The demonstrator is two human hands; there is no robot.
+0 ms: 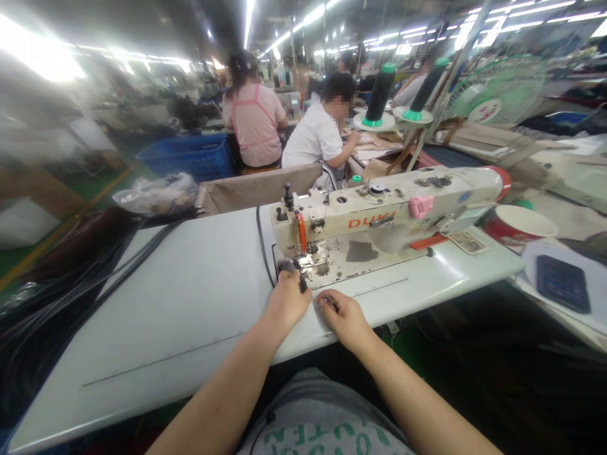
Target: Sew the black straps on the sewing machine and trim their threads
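Observation:
My left hand [289,300] is closed at the needle end of a white sewing machine [351,221], its fingers on a dark piece of material [286,265] beside the presser foot. A narrow black strip [262,243] runs down the table to that spot. Just to the right, over the table's front edge, my right hand [344,316] has its fingers curled around a small dark tool with a metallic glint [331,301]. It may be thread snips, but most of it is hidden by the fingers.
Long black strips [118,278] hang over the left end of the white table [190,297]. A phone [563,283] and a red-and-white tub [519,224] are at right. Behind the machine stand thread cones [380,95], a fan [496,91], a blue crate [187,155] and seated co-workers [256,120].

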